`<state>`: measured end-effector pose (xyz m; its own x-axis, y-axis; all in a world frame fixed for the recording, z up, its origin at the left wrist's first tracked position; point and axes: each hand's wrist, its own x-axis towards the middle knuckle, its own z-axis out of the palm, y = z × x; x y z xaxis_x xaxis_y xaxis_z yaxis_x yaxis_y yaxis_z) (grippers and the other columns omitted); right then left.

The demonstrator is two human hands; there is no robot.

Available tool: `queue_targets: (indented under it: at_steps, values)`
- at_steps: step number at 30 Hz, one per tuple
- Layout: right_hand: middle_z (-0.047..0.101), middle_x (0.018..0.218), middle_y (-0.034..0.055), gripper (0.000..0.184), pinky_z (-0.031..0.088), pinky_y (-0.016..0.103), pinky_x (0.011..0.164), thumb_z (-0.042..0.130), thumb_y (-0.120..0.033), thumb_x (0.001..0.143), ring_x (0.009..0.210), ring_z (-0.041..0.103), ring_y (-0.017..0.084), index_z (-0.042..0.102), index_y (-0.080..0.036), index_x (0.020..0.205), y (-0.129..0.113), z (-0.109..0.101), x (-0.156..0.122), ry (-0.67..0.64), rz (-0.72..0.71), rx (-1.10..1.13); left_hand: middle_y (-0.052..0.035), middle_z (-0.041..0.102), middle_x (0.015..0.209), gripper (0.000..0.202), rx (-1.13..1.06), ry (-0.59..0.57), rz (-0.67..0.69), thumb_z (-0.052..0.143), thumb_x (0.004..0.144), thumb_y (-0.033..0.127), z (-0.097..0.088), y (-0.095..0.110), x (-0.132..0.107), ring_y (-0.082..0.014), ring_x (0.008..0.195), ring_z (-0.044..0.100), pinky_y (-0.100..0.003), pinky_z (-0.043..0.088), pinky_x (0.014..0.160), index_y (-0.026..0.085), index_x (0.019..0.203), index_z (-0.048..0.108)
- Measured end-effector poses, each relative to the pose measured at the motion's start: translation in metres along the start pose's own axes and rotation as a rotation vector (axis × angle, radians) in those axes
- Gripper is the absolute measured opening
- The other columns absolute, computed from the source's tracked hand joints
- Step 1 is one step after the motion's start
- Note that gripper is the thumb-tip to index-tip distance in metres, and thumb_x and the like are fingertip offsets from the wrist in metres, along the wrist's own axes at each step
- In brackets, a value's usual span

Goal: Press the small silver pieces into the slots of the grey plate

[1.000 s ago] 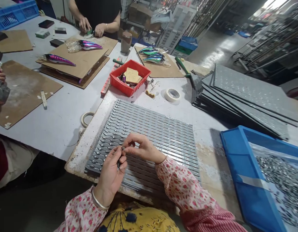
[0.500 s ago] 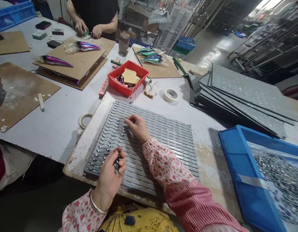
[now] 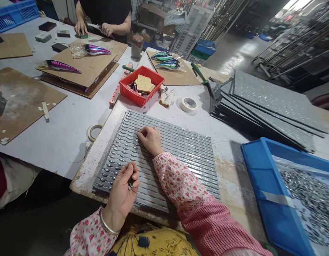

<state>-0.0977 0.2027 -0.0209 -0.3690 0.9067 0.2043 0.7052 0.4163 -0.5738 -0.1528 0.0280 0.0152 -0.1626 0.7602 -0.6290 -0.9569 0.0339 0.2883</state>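
In front of me lies a grey ridged board (image 3: 188, 153), its grooves running across it. Small shiny metal drops (image 3: 110, 161) fill the left part of these grooves in rows. My left hand (image 3: 119, 195), palm up over the board's near left edge, is curled round a few small dark metal pieces (image 3: 130, 182); its thumb lies over them and hides most. My right hand (image 3: 151, 139) rests on the board's upper middle, thumb and forefinger pinched together at a groove. Whatever is between those fingertips is hidden.
At right stands a blue bin (image 3: 271, 202) of small metal pieces (image 3: 311, 206), below stacked grey boards (image 3: 273, 103). Beyond my board are a red tray (image 3: 132, 93) and a tape roll (image 3: 189, 104). Across the table, a co-worker's hands (image 3: 108, 30) are near colourful fishing lures (image 3: 96, 49).
My left thumb has closed further over the metal pieces. My right hand stays nearly in place, its forearm shifted slightly left. The co-worker's hands have moved apart.
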Motion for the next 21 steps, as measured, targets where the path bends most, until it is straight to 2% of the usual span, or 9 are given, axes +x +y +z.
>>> queue_targets:
  at_steps: [3, 6, 8, 9, 16, 21]
  values:
    - [0.058, 0.067, 0.0, 0.015, 0.035, 0.027, 0.068, 0.059, -0.027, 0.077, 0.07, 0.047, 0.015, 0.055, -0.018, 0.067, -0.008, -0.016, -0.012, -0.046, -0.049, 0.283, -0.0011, 0.05, 0.075, 0.016, 0.013, -0.01, 0.027, 0.064, 0.075, 0.015, 0.001, 0.002, -0.002, -0.0025, 0.055, 0.04, -0.011, 0.034, 0.041, 0.01, 0.089, 0.066]
    - [0.056, 0.065, -0.0012, 0.017, 0.036, 0.024, 0.059, 0.059, -0.03, 0.079, 0.062, 0.046, 0.011, 0.056, -0.017, 0.069, -0.019, -0.037, -0.03, -0.324, -0.138, 0.55, -0.0021, 0.051, 0.078, 0.021, 0.041, -0.016, 0.05, 0.063, 0.076, 0.016, 0.003, 0.004, -0.003, -0.0032, 0.055, 0.04, -0.013, 0.035, 0.042, 0.011, 0.097, 0.065]
    - [0.058, 0.067, -0.0012, 0.016, 0.036, 0.022, 0.057, 0.06, -0.031, 0.079, 0.061, 0.047, 0.01, 0.058, -0.016, 0.073, -0.025, -0.049, -0.042, -0.49, -0.173, 0.613, -0.0025, 0.052, 0.078, 0.02, 0.045, -0.022, 0.077, 0.063, 0.076, 0.017, 0.003, 0.005, -0.004, -0.0034, 0.055, 0.041, -0.013, 0.035, 0.041, 0.011, 0.095, 0.065]
    - [0.058, 0.068, -0.001, 0.015, 0.036, 0.022, 0.057, 0.06, -0.031, 0.079, 0.061, 0.047, 0.01, 0.059, -0.016, 0.075, -0.027, -0.054, -0.046, -0.53, -0.183, 0.619, -0.0023, 0.053, 0.077, 0.019, 0.043, -0.026, 0.09, 0.064, 0.075, 0.017, 0.003, 0.005, -0.004, -0.0033, 0.054, 0.041, -0.012, 0.034, 0.041, 0.012, 0.093, 0.065]
    - [0.061, 0.071, 0.0001, 0.015, 0.038, 0.021, 0.058, 0.063, -0.03, 0.078, 0.064, 0.051, 0.01, 0.063, -0.016, 0.078, -0.033, -0.061, -0.055, -0.595, -0.221, 0.598, 0.0021, 0.051, 0.065, 0.012, 0.035, -0.019, 0.114, 0.07, 0.071, 0.022, 0.002, 0.003, -0.001, -0.0024, 0.049, 0.038, -0.012, 0.03, 0.038, 0.015, 0.075, 0.061]
    - [0.059, 0.064, -0.001, 0.021, 0.034, 0.02, 0.052, 0.064, -0.035, 0.077, 0.056, 0.043, 0.007, 0.064, -0.014, 0.074, -0.035, -0.058, -0.058, -0.643, -0.119, 0.621, 0.0018, 0.054, 0.072, 0.019, 0.049, 0.021, 0.185, 0.076, 0.063, 0.022, 0.003, 0.002, 0.002, -0.0013, 0.05, 0.038, -0.012, 0.028, 0.038, 0.013, 0.075, 0.064]
